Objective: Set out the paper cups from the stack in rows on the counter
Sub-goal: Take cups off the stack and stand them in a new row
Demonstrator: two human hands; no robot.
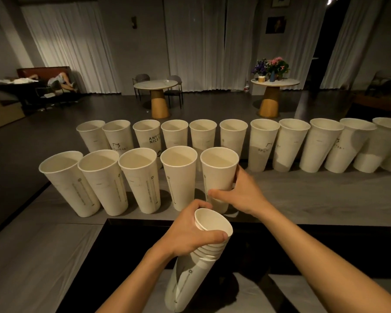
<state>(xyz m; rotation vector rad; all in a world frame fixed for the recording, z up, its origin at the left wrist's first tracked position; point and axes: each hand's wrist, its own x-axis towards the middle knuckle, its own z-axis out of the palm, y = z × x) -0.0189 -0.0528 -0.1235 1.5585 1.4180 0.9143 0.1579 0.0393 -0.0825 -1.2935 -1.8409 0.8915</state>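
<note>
Left hand (pixel 185 233) has its grip curled tight round the top of the stack (pixel 187 281), thumb laid across the nested rims. The stack is tilted, held low at the near edge of the counter (pixel 314 195). Just beyond the stack, the right hand (pixel 244 193) has its grip wrapped round a single cup (pixel 219 172), fingers on the far side, thumb across the near wall. That cup stands upright on the counter. Beyond the stack and to the left, four more cups stand almost rim to rim with it, making a front row (pixel 138 181) of five. Farther beyond the stack runs the back row (pixel 233 136), eleven cups in view, side by side.
</note>
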